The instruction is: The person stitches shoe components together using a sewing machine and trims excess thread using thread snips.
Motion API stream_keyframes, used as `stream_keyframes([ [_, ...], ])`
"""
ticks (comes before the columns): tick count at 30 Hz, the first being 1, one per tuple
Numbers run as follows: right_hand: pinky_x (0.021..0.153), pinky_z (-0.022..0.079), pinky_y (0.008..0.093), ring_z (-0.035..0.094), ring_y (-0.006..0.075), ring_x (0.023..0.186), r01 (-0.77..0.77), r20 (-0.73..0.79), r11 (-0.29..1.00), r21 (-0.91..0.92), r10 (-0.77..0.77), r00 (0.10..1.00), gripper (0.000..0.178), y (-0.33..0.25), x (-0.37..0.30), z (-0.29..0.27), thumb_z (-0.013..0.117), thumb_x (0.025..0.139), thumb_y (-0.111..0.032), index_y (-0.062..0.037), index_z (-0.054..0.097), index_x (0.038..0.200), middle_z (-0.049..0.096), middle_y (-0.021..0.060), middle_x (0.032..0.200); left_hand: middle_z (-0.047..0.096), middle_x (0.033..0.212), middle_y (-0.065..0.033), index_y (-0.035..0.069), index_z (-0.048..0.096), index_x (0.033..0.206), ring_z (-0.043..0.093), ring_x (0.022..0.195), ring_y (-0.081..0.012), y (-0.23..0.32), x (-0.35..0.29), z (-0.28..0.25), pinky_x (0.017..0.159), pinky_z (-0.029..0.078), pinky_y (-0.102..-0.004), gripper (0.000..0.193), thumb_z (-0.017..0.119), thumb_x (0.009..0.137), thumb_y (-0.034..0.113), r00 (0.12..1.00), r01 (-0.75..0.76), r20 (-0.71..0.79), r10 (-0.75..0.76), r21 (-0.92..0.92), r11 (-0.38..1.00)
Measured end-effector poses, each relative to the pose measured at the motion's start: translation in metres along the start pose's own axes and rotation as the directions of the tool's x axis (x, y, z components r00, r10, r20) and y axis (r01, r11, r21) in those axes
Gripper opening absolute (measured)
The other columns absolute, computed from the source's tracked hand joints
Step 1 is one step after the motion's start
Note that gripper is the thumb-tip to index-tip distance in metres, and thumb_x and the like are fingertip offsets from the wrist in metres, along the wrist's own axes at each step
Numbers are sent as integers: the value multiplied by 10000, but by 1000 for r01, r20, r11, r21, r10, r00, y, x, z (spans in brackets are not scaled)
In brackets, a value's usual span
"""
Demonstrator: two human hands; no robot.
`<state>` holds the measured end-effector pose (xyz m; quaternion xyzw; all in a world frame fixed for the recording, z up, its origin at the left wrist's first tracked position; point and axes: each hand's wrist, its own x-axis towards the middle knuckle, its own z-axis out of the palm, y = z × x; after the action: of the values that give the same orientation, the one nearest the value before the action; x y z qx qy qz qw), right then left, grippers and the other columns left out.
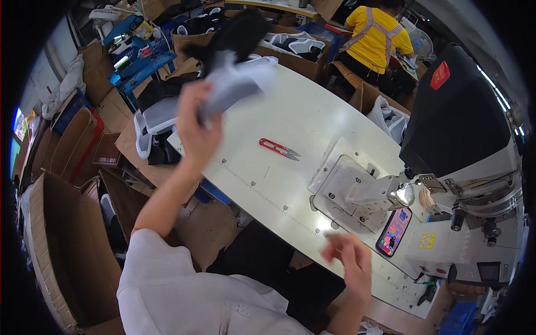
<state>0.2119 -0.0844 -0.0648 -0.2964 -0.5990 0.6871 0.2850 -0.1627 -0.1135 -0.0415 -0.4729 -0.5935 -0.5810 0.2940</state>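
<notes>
Fabric in left hand's grip

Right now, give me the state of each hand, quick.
Left hand: closed, holding a blurred grey-and-white piece.
Right hand: partly open, fingers loosely bent, nothing visibly held, near the front edge of the white table.

Beyond the white surface's far edge, a cardboard box; past its left edge, a blue table and pale wall
</notes>
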Motion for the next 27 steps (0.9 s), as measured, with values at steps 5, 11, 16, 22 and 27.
stream_keyframes([
  [5, 853, 534, 376, 666, 267, 1035, -150, 1, 849, 507, 173, 985, 475, 21, 65, 32, 545, 1024, -376, -5, 532, 1322, 659, 145, 1165, 624, 1010, -122, 52, 619, 1045, 608, 1018, -339, 100, -90, -22, 927, 445, -492, 491, 853, 649, 223, 477, -138, 650, 592, -610, 780],
  [11, 973, 468, 404, 617, 320, 1133, 220, 153, 74, -973, -506, 849, 306, 57, 54, -10, 681, 874, -90, -7, 655, 1167, 645, 197, 1217, 534, 1350, -136, 64, 565, 1293, 501, 1262, -349, 81, -38, -27, 1049, 379, -480, 857, 936, 557, 300, 760, 107, 541, 361, -651, 751],
  [16, 864, 483, 488, 599, 454, 1022, 287, 68, 430, -856, -457, 887, 722, -15, 55, 25, 667, 736, -10, 18, 415, 1413, 601, 232, 1145, 290, 1566, -186, 117, 361, 1497, 286, 1437, -415, 110, -18, 16, 1138, 279, -559, 1160, 946, 510, 289, 433, -112, 796, 423, -418, 902],
  [22, 754, 524, 431, 647, 436, 917, 310, -85, 679, -666, -482, 872, 706, -30, 52, 0, 776, 727, -83, 26, 436, 1336, 612, 224, 1042, 206, 1557, -337, 52, 137, 1563, 146, 1476, -493, 93, -65, 61, 1187, 112, -596, 1399, 957, 513, 480, 828, -168, 408, 386, -477, 863],
  [27, 748, 507, 344, 624, 271, 769, 156, -342, 878, -452, -332, 879, 313, -19, 53, 8, 736, 753, -67, 3, 581, 1016, 647, 143, 887, 240, 1549, -322, 19, 107, 1555, 187, 1461, -495, 117, -81, 87, 1192, 162, -558, 1400, 950, 531, 470, 704, 101, 577, 415, -659, 745],
])
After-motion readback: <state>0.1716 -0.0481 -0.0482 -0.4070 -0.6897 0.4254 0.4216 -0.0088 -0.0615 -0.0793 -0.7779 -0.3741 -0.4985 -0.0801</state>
